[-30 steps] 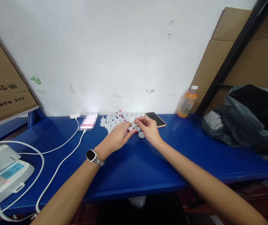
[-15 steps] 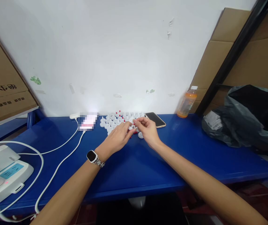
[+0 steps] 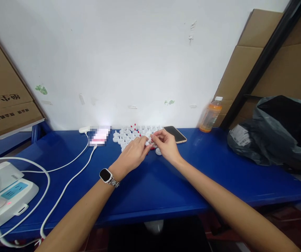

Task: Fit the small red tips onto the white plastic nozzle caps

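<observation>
My left hand [image 3: 134,153], with a watch [image 3: 105,175] on its wrist, has its fingers closed on a small white nozzle cap [image 3: 147,142]. Fingertips of my right hand [image 3: 168,146] pinch the narrow end of that same cap; whatever lies between them is mostly hidden. Behind and left of the hands, many white nozzle caps [image 3: 118,136] stand in a cluster, some with small red tips [image 3: 135,130]. Another white cap [image 3: 158,151] lies just below my right hand, beside red bits partly covered by the fingers.
On the blue table [image 3: 155,189] lie a dark phone [image 3: 175,134] and a lit, blurred-out phone [image 3: 99,136] with white cables. An orange drink bottle [image 3: 210,115] stands by the wall. A power strip [image 3: 16,196] sits left; a grey plastic bag [image 3: 266,133] lies right.
The red bit at my right fingertips no longer shows. Both hands stay together at nearly the same spot, the left wrist turned slightly. The view has shifted a little.
</observation>
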`<state>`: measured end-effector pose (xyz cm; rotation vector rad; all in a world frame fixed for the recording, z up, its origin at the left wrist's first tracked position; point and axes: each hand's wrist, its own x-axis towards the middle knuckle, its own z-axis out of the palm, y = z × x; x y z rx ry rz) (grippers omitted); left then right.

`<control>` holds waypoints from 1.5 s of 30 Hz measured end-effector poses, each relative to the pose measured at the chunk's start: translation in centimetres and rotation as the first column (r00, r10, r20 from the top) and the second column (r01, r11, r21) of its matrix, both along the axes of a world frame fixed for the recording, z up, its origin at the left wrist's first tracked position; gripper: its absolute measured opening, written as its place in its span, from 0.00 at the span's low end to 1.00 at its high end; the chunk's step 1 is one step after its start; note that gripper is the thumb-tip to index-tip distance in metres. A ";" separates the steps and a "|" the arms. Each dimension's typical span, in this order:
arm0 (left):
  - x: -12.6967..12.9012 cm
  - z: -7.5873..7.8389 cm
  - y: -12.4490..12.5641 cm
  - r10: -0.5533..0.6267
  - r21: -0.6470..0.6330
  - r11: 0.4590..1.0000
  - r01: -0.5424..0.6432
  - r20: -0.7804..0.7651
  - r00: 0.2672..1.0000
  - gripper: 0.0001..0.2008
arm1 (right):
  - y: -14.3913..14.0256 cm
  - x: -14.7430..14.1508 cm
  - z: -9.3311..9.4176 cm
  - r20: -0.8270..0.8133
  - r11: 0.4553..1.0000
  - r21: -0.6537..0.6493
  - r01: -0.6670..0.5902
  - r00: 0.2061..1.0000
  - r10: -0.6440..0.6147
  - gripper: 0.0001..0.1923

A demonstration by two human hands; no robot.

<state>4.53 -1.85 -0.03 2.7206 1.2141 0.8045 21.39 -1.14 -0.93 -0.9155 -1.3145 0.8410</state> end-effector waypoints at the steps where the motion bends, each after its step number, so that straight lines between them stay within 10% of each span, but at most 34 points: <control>1: 0.0 0.1 -0.1 -0.002 -0.003 1.000 0.002 -0.005 1.000 0.16 | 0.1 0.1 0.1 0.001 0.999 0.002 0.032 0.999 -0.032 0.20; 20: 0.6 0.3 -0.7 -0.062 0.047 0.997 0.062 -0.003 0.998 0.15 | -1.4 -1.3 0.7 -0.049 0.992 0.055 0.113 0.993 -0.111 0.23; 28: -0.6 1.1 -0.1 -0.095 -0.154 0.982 0.114 0.126 0.987 0.21 | -0.6 1.2 0.9 0.180 0.995 0.041 -0.093 0.980 0.084 0.18; 35: -2.8 1.4 1.3 0.004 -0.127 0.992 0.013 0.131 0.991 0.24 | -0.4 3.9 0.6 0.777 0.975 0.000 -0.221 0.614 0.140 0.05; 45: -1.2 0.2 1.8 -0.043 -0.047 0.998 0.046 0.072 0.997 0.19 | 1.4 3.7 1.2 0.880 0.968 0.234 0.086 0.404 -0.249 0.10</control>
